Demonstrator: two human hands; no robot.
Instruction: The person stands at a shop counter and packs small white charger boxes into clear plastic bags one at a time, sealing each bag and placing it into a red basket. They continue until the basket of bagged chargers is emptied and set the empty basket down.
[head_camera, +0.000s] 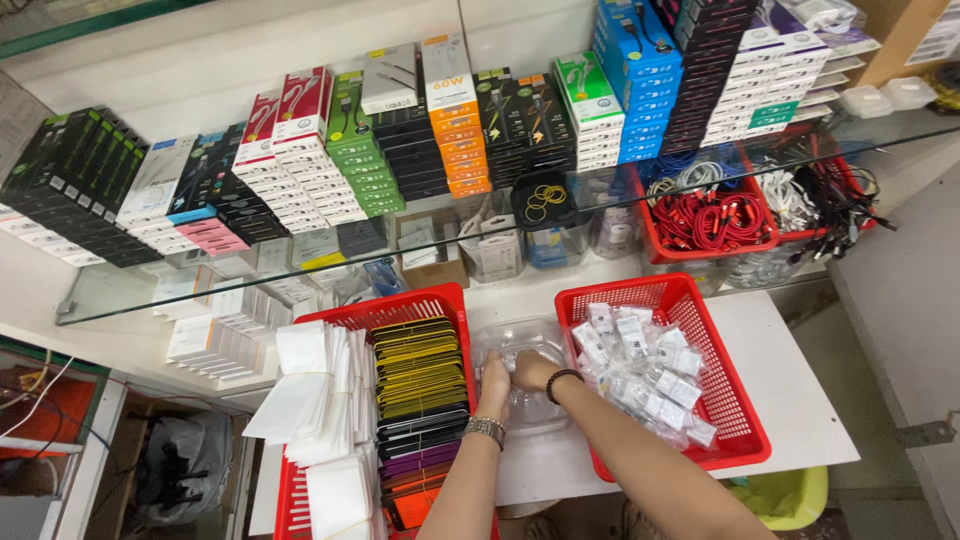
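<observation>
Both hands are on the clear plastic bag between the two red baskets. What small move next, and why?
Probably spread the bag's mouth open. The left hand and right hand meet on the clear bag, which lies crumpled on the table; whether it is open cannot be told. The basket of small white packets sits just right.

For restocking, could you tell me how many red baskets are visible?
4: two on the glass shelf, two on the white table; more may be hidden.
</observation>
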